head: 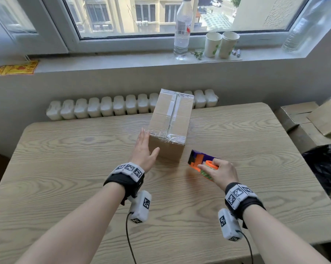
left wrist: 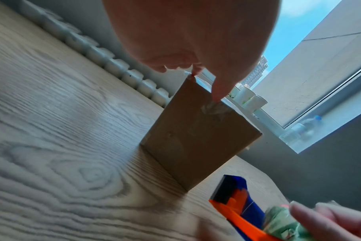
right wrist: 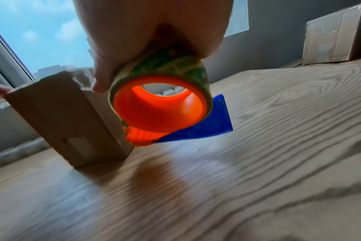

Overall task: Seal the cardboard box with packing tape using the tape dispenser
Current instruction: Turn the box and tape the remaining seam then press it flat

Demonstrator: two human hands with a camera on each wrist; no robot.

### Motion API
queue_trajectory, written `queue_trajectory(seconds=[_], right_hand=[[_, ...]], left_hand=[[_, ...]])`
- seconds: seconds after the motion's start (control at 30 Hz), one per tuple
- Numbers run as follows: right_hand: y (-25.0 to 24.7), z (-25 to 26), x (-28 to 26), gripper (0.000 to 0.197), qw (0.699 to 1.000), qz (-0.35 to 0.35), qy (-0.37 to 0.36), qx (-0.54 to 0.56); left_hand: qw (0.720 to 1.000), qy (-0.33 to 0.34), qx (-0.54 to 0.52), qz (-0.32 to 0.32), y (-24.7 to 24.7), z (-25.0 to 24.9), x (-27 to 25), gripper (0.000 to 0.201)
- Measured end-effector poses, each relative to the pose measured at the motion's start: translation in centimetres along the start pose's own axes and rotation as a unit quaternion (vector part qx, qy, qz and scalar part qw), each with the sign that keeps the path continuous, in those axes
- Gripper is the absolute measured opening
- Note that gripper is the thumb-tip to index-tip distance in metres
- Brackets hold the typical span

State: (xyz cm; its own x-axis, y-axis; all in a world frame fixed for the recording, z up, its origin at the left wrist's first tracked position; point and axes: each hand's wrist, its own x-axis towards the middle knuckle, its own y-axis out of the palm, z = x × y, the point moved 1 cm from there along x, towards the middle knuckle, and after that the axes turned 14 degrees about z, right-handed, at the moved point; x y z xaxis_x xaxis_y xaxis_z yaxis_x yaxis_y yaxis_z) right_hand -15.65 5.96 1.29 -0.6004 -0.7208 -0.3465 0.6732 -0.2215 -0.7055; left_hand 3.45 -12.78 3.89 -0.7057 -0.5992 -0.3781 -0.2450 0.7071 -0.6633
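A brown cardboard box (head: 170, 122) stands on the wooden table (head: 65, 168), with clear tape along its top seam and over its near edge. My left hand (head: 144, 149) is open at the box's near left corner, fingers straight beside the left face and thumb at the front face (left wrist: 196, 140). My right hand (head: 220, 173) grips an orange and blue tape dispenser (head: 200, 161) carrying a green-patterned tape roll (right wrist: 165, 65). The dispenser hangs just above the table, right of the box's front corner (right wrist: 72, 124), its blue blade end toward the box.
A white radiator (head: 103, 109) runs behind the table. On the windowsill stand a clear bottle (head: 182, 29) and two paper cups (head: 221, 44). More cardboard boxes (head: 313, 119) and a black bag (head: 324, 168) sit off the table's right edge.
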Motion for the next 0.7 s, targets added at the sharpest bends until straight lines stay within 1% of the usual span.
queue_trajectory(seconds=[0.17, 0.23, 0.27, 0.37, 0.43, 0.5, 0.53, 0.6, 0.67, 0.7], right_hand=[[2.0, -1.3, -0.5, 0.051, 0.999, 0.025, -0.002, -0.035], [2.5, -1.7, -0.5, 0.054, 0.997, 0.049, 0.003, -0.055], [2.6, -1.8, -0.6, 0.056, 0.994, 0.068, 0.002, -0.082], [3.1, -2.0, -1.0, 0.054, 0.975, 0.137, -0.003, -0.173], [3.6, -2.5, -1.0, 0.047, 0.966, 0.172, 0.006, -0.194], [3.8, -2.6, -0.9, 0.035, 0.957, 0.193, 0.017, -0.217], [4.0, -2.6, -0.9, 0.032, 0.952, 0.204, 0.025, -0.227], [4.0, -2.5, -1.2, 0.034, 0.944, 0.225, 0.041, -0.239], [3.9, -2.2, -1.5, 0.038, 0.942, 0.229, 0.05, -0.238], [3.6, -2.0, -1.6, 0.039, 0.946, 0.216, 0.052, -0.235]], left_hand=[[0.996, -0.002, -0.083, -0.007, 0.3, 0.2, 0.0, 0.069], [0.994, -0.006, -0.104, -0.015, 0.3, 0.1, 0.0, 0.067], [0.994, -0.008, -0.111, -0.019, 0.3, 0.1, 0.0, 0.066], [0.989, -0.004, -0.143, -0.025, 0.1, 0.0, 0.4, 0.063], [0.985, -0.006, -0.17, -0.034, -0.1, -0.4, 0.6, 0.058], [0.978, -0.005, -0.203, -0.049, -0.3, -0.6, 1.1, 0.051], [0.975, -0.007, -0.216, -0.056, -0.4, -0.6, 1.4, 0.046], [0.971, -0.015, -0.23, -0.065, -0.5, -0.4, 2.1, 0.041], [0.97, -0.024, -0.233, -0.07, -0.5, -0.3, 2.6, 0.039], [0.971, -0.028, -0.228, -0.07, -0.4, -0.2, 2.8, 0.04]])
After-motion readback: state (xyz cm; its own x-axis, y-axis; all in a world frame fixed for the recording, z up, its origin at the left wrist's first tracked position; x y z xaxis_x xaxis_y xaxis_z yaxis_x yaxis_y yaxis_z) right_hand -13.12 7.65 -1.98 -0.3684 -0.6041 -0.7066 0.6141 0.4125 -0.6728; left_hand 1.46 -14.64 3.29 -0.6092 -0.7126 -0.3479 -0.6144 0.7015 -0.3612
